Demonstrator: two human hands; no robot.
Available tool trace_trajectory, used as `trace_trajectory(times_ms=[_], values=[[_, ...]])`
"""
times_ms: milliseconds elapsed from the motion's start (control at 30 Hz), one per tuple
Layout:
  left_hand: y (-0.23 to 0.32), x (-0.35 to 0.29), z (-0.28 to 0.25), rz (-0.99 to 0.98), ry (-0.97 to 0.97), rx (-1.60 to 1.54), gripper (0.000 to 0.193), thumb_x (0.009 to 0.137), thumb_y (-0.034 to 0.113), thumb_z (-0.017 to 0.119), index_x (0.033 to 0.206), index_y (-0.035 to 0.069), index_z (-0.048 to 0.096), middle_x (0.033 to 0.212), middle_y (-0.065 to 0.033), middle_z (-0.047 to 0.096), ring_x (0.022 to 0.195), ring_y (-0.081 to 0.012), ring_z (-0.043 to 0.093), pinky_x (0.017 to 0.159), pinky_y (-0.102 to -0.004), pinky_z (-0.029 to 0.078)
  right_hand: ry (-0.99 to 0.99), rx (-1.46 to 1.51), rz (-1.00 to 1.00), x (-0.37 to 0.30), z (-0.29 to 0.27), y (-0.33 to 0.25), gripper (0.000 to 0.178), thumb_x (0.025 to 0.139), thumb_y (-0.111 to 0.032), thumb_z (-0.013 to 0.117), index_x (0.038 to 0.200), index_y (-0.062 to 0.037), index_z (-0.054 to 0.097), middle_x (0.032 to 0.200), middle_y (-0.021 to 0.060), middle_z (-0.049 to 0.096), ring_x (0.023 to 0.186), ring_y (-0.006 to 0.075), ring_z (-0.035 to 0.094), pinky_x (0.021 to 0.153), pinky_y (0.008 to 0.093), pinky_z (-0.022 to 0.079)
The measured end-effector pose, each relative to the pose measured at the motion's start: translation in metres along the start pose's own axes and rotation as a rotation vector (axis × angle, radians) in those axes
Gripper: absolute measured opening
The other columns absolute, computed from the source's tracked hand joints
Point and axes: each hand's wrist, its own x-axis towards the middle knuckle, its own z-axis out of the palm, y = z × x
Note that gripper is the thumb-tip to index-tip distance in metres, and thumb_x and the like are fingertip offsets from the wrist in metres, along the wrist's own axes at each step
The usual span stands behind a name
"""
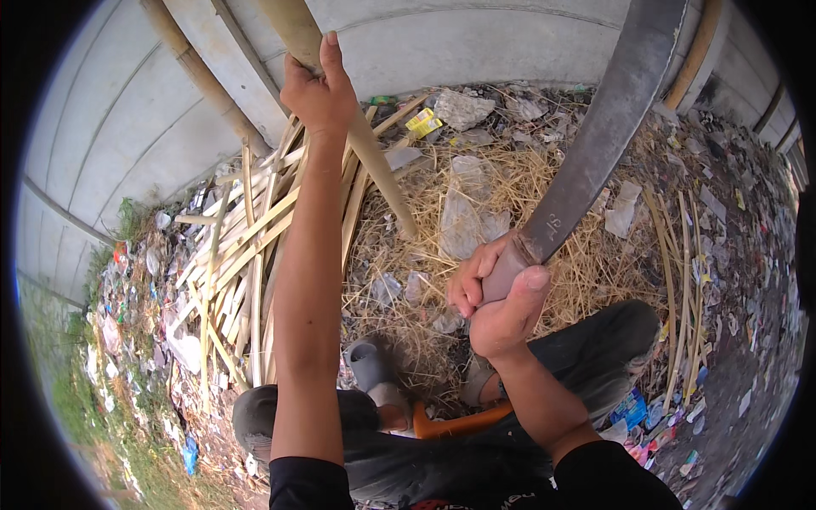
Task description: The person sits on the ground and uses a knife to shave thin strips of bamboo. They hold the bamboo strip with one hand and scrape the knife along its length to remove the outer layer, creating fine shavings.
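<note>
My left hand [321, 95], raised in front of me, is wrapped round a bamboo pole [380, 166]. The pole leans, its top running out of view and its lower end down at the littered ground. In my right hand [503, 302] is the handle of a machete [595, 140]. Its long dark blade, slightly curved, points up and to the right, apart from the pole. The blade's tip is cut off by the picture's edge.
Split bamboo strips [255, 229] lie heaped at the left, with more strips [680, 280] at the right. Straw-like shavings [561, 297] and litter cover the ground. A pale panel wall [408, 51] stands ahead. An orange seat [459, 423] shows between my legs.
</note>
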Motion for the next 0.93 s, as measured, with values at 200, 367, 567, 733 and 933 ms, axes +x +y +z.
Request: trace_trajectory(times_ms=[200, 367, 567, 733, 933], values=[[0.004, -0.001, -0.006, -0.013, 0.012, 0.028, 0.044, 0.098, 0.045, 0.072, 0.09, 0.002, 0.063, 0.065, -0.0022, 0.062, 0.058, -0.0106, 0.056, 0.058, -0.029, 0.047, 0.279, -0.071, 1.287, -0.049, -0.05, 0.062, 0.054, 0.103, -0.061, 0.053, 0.088, -0.0098, 0.048, 0.06, -0.0014, 0.041, 0.045, 0.0114, 0.043, 0.046, 0.0339, 0.042], [-0.004, 0.002, -0.02, -0.029, 0.018, 0.065, 0.048, 0.1, 0.048, 0.068, 0.088, 0.002, 0.061, 0.065, -0.0038, 0.061, 0.058, -0.0126, 0.056, 0.058, -0.0305, 0.047, 0.15, -0.068, 0.773, -0.009, -0.026, -0.003, 0.059, 0.105, -0.063, 0.046, 0.086, -0.0069, 0.049, 0.06, 0.0, 0.046, 0.046, 0.0096, 0.046, 0.046, 0.0306, 0.044], [-0.001, 0.0, -0.018, -0.04, 0.025, 0.083, 0.055, 0.109, 0.051, 0.046, 0.088, 0.002, 0.061, 0.069, -0.0057, 0.06, 0.065, -0.0157, 0.057, 0.063, -0.033, 0.047, -0.107, -0.089, 0.306, -0.011, 0.001, 0.004, 0.062, 0.103, -0.069, 0.044, 0.087, -0.0084, 0.047, 0.06, -0.0007, 0.042, 0.046, 0.0098, 0.044, 0.048, 0.033, 0.044], [-0.007, 0.0, -0.023, -0.032, 0.073, 0.117, 0.057, 0.113, 0.045, 0.034, 0.083, 0.003, 0.056, 0.066, -0.0099, 0.056, 0.062, -0.022, 0.053, 0.061, -0.0372, 0.045, 0.236, -0.117, 1.298, -0.05, -0.043, 0.054, 0.057, 0.103, -0.065, 0.051, 0.086, -0.0103, 0.049, 0.06, -0.0021, 0.044, 0.045, 0.0101, 0.045, 0.048, 0.0335, 0.045], [-0.016, -0.001, -0.02, -0.062, 0.042, 0.11, 0.055, 0.112, 0.048, 0.036, 0.085, 0.004, 0.057, 0.066, -0.0097, 0.059, 0.061, -0.0269, 0.056, 0.061, -0.0378, 0.047, -0.006, -0.03, 0.619, 0.019, -0.018, -0.022, 0.062, 0.1, -0.071, 0.048, 0.098, -0.0092, 0.049, 0.059, -0.0018, 0.046, 0.039, 0.0128, 0.045, 0.04, 0.0368, 0.046]])
